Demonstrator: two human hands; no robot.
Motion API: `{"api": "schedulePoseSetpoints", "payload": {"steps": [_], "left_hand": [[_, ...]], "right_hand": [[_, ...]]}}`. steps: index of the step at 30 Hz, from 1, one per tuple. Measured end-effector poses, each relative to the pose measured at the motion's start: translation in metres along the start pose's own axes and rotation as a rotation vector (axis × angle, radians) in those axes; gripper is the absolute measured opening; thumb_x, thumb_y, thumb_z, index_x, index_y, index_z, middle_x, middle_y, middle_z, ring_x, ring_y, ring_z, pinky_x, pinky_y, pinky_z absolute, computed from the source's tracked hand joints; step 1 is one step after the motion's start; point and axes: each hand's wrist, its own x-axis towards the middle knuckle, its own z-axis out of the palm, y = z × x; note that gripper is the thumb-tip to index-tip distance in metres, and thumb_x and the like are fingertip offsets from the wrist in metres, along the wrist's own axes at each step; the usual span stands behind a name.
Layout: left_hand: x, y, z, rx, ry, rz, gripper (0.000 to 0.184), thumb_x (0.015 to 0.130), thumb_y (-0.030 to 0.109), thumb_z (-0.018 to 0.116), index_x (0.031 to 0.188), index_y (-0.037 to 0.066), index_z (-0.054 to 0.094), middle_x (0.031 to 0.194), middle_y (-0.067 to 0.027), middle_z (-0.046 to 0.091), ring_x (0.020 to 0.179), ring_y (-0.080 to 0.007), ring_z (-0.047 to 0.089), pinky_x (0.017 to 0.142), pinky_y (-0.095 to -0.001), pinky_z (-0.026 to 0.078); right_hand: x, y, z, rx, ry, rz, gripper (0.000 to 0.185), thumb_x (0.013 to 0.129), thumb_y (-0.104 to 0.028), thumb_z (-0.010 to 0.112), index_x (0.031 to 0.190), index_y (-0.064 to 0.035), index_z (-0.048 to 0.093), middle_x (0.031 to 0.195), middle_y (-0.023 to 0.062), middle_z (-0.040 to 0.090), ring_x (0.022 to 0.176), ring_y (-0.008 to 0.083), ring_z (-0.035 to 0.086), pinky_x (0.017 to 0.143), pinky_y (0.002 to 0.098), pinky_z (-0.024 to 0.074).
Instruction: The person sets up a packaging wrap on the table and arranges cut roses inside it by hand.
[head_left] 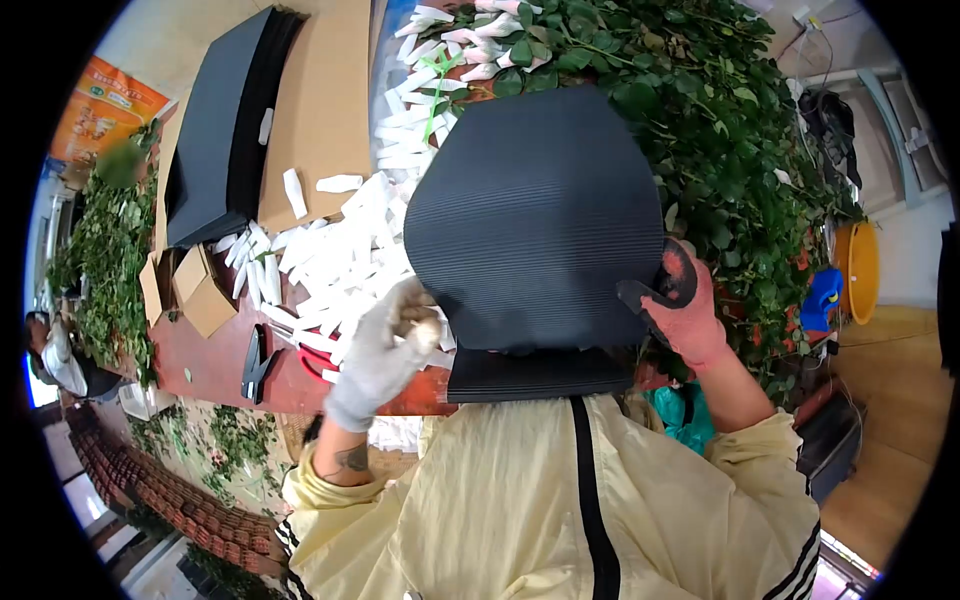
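Fingers (634,294) of the right hand (692,312) clamp a black ribbed sheet (535,220); the left hand (380,350) curls nearby, grip unclear.

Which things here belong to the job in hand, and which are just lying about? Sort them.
Likely in the job:
- black sheet, gripped by the right hand
- stack of black sheets
- white sleeves
- pink flowers

Probably lying about:
- yellow tub
- green plastic
- stapler, untouched, though possibly a tool
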Motion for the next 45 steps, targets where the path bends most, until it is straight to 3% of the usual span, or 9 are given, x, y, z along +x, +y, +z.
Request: {"api": "schedulePoseSetpoints", "payload": {"steps": [5,10,12,18,24,29,31,33,45], "left_hand": [[0.005,-0.056,0.017,-0.114,-0.064,-0.296,0.040,0.091,0.037,0.057,0.086,-0.003,0.059,0.067,0.0004,0.051,0.057,-0.0041,0.047,0.050,-0.0209,0.043],[0.022,-0.077,0.020,-0.098,-0.113,-0.660,0.036,0.090,0.033,0.060,0.079,-0.002,0.060,0.057,0.0022,0.046,0.048,-0.0058,0.043,0.043,-0.0221,0.035],[0.025,-0.071,0.018,-0.056,-0.106,-0.720,0.032,0.088,0.029,0.061,0.080,-0.002,0.061,0.056,0.0030,0.046,0.045,-0.0050,0.040,0.041,-0.0216,0.032],[0.026,-0.088,0.027,0.528,-0.266,-0.574,0.054,0.083,0.051,0.052,0.088,0.000,0.066,0.086,-0.0221,0.065,0.084,-0.0377,0.062,0.077,-0.0440,0.046],[0.006,-0.053,0.018,0.774,-0.275,-0.326,0.039,0.085,0.041,0.054,0.094,0.004,0.065,0.084,-0.0181,0.065,0.080,-0.0327,0.063,0.071,-0.0405,0.048],[-0.058,-0.112,-0.109,0.841,0.812,0.009,0.032,0.075,0.016,0.064,0.103,0.003,0.061,0.086,-0.0117,0.065,0.077,-0.0282,0.062,0.074,-0.0381,0.048],[-0.089,-0.119,-0.168,1.319,1.003,-0.147,0.047,0.069,0.024,0.068,0.109,0.000,0.056,0.108,-0.0216,0.058,0.103,-0.0379,0.053,0.091,-0.0444,0.042],[-0.105,-0.155,-0.228,0.846,1.268,-0.380,0.080,0.071,0.038,0.070,0.134,0.000,0.038,0.136,-0.0277,0.037,0.130,-0.0385,0.031,0.106,-0.0419,0.028],[-0.037,-0.163,-0.309,0.822,1.019,-0.790,0.106,0.052,0.034,0.082,0.141,0.021,0.027,0.150,-0.0233,0.004,0.134,-0.0491,0.012,0.107,-0.0502,0.025]], "right_hand": [[-0.001,0.013,0.001,0.242,-0.062,0.228,0.055,0.069,0.007,0.064,0.121,0.0046,0.046,0.112,0.0107,0.058,0.102,0.0156,0.056,0.090,0.0287,0.0452],[0.011,0.019,-0.005,-0.427,0.352,-0.665,0.060,0.067,0.000,0.068,0.121,-0.0007,0.043,0.107,0.0162,0.053,0.092,0.0281,0.057,0.082,0.0369,0.0484],[0.015,0.004,0.008,-0.434,-0.105,-1.005,0.044,0.065,-0.020,0.072,0.103,-0.0048,0.056,0.110,0.0157,0.051,0.099,0.0305,0.055,0.085,0.0410,0.0467],[0.036,0.097,0.090,-0.774,-0.843,-0.909,0.056,0.072,-0.034,0.066,0.121,-0.0106,0.051,0.130,0.0181,0.044,0.123,0.0379,0.038,0.104,0.0475,0.0276],[0.030,0.076,0.101,-0.837,-0.854,-0.423,0.058,0.075,-0.038,0.062,0.122,-0.0051,0.051,0.135,0.0203,0.038,0.127,0.0384,0.033,0.107,0.0470,0.0233],[0.024,0.101,0.109,-1.092,-0.978,-0.512,0.061,0.072,-0.040,0.064,0.119,-0.0036,0.051,0.129,0.0231,0.039,0.124,0.0418,0.032,0.105,0.0518,0.0224],[0.023,0.107,0.110,-1.036,-0.930,-0.563,0.062,0.070,-0.040,0.066,0.116,-0.0021,0.051,0.124,0.0241,0.039,0.122,0.0428,0.031,0.104,0.0539,0.0231],[0.025,0.104,0.111,-1.088,-0.962,-0.537,0.061,0.072,-0.042,0.064,0.118,-0.0032,0.052,0.128,0.0241,0.039,0.123,0.0430,0.032,0.105,0.0530,0.0218],[0.022,0.105,0.109,-1.290,-0.991,-0.558,0.062,0.074,-0.048,0.059,0.119,-0.0070,0.054,0.129,0.0220,0.041,0.122,0.0423,0.033,0.104,0.0541,0.0222]]}}
